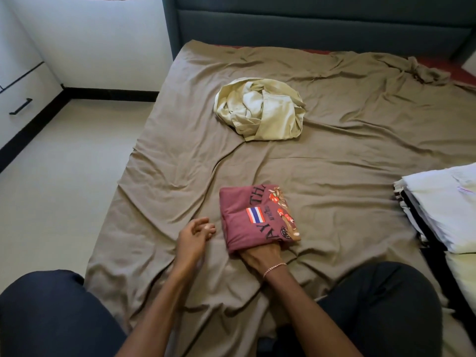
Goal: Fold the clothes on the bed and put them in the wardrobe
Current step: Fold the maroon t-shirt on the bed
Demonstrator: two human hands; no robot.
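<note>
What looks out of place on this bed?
The cream garment lies crumpled in a heap mid-bed, unlike the neatly folded maroon shirt. The brown sheet is wrinkled and pulled back at the far right corner, baring red mattress.

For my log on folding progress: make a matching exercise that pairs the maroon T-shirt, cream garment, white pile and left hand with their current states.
Things:
1. maroon T-shirt
2. cream garment
3. white pile
4. left hand

States:
A. crumpled, farther up the bed
B. loosely curled, holding nothing
C. stacked at the bed's right edge
D. folded, with the right hand tucked in at its near edge

Pairs: 1-D, 2-A, 3-C, 4-B
</note>
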